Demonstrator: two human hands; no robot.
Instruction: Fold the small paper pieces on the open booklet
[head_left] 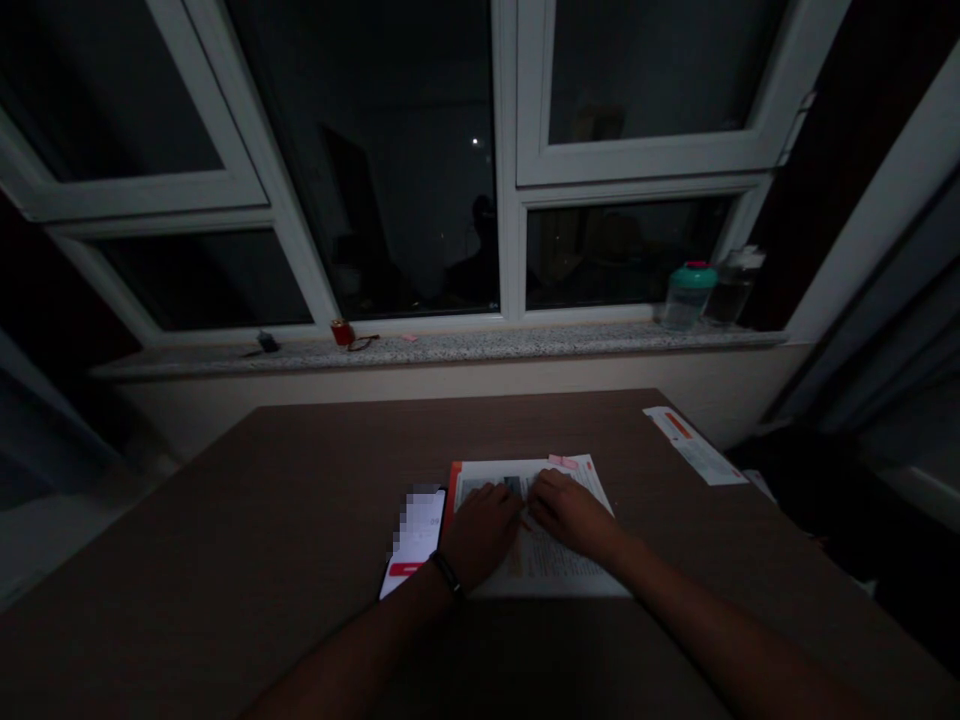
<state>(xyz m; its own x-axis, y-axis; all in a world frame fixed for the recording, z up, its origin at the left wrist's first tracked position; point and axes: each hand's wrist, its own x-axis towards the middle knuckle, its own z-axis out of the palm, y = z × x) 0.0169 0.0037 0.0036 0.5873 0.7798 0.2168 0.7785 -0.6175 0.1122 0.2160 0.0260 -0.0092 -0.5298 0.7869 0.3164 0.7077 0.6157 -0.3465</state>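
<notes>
Your left hand (480,535) flat and open on the open book (544,565), your right hand (574,517) likewise, phone (412,530) at nine o'clock

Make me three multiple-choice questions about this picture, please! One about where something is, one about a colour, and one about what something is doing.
1. Where is the phone?
A. On the windowsill
B. On the table, beside the book
C. Under the book

2. What colour is the wristband?
A. Yellow
B. White
C. Black

3. What are the left hand and right hand doing?
A. Lying on the book
B. Gripping a bottle
C. Lifted in the air

Answers:
1. B, it lies left of the book.
2. C, the band looks black.
3. A, both rest on the pages.
</notes>
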